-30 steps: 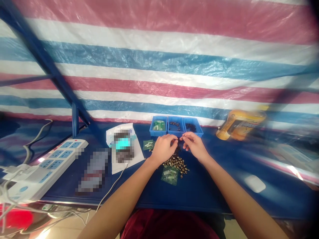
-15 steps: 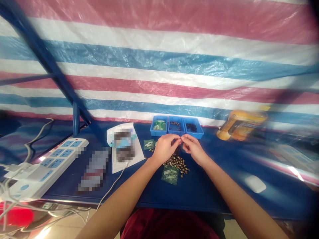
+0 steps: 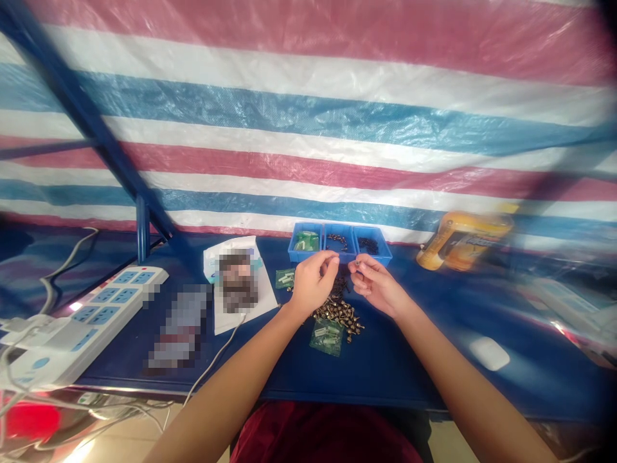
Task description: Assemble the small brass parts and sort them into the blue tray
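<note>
My left hand [image 3: 312, 281] is closed, thumb and fingertips together; what it holds, if anything, is hidden. Opposite it, my right hand [image 3: 378, 286] pinches a small metal piece [image 3: 357, 262] between thumb and forefinger, too small to identify. Below both hands lies a pile of small brass-coloured metal parts [image 3: 340, 313], with dark small parts [image 3: 340, 284] just behind it. A green-printed clear packet [image 3: 326, 337] with pale pieces inside lies at the pile's front. Another such packet [image 3: 285, 278] is left of my left hand.
Three joined blue bins hold packets [image 3: 306, 242], brass parts [image 3: 337, 242] and dark parts [image 3: 369, 245]. A white power strip [image 3: 103, 315], a cable and a white sheet [image 3: 268, 296] lie left. On the right are a yellow-orange bottle [image 3: 465, 241] and a white case [image 3: 490, 354].
My hands have drawn apart from touching fingertips, leaving a small gap. A small metal piece now shows in my right fingertips. The view has shifted slightly.
</note>
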`<control>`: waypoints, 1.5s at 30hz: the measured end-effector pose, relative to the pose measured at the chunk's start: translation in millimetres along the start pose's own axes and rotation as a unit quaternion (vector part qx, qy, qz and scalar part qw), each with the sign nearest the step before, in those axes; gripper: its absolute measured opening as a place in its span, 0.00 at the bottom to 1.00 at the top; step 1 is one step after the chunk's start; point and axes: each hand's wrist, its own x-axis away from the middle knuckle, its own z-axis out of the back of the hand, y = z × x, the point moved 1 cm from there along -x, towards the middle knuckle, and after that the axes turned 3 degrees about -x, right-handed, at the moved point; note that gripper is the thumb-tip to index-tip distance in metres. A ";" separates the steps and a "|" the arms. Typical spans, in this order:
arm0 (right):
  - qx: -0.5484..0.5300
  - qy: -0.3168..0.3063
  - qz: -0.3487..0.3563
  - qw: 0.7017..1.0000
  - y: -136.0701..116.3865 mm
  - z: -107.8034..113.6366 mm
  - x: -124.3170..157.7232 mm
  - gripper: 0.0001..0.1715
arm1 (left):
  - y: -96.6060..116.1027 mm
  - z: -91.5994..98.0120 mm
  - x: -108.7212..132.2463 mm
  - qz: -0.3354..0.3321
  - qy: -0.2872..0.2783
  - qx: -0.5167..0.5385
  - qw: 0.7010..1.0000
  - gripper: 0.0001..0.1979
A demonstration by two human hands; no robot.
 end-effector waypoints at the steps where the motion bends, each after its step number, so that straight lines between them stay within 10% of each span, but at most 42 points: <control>1: 0.000 0.003 -0.002 1.000 -0.6 0.7 0.0 0.19 | -0.6 0.5 -0.5 0.001 0.004 -0.006 1.000 0.16; 7: 0.013 0.035 -0.083 0.996 6.8 15.4 -11.0 0.21 | -0.8 -0.7 -1.5 -0.001 -0.008 -0.027 1.000 0.16; 17: 0.090 0.235 0.018 0.968 11.0 40.8 -20.9 0.32 | -0.1 -1.3 -1.3 -0.005 -0.053 -0.046 0.998 0.15; 23: 0.344 0.062 0.029 0.936 2.9 41.0 -13.8 0.21 | -10.3 -7.0 0.3 0.007 -0.129 -0.142 0.981 0.09; 29: 0.478 -0.137 -0.113 0.860 -8.8 32.4 5.8 0.26 | -17.2 -9.6 2.4 0.011 -0.178 -0.173 0.969 0.09; 45: 0.549 -0.175 -0.087 0.813 1.2 29.6 4.3 0.14 | -22.1 -13.5 4.1 0.010 -0.186 -0.145 0.972 0.10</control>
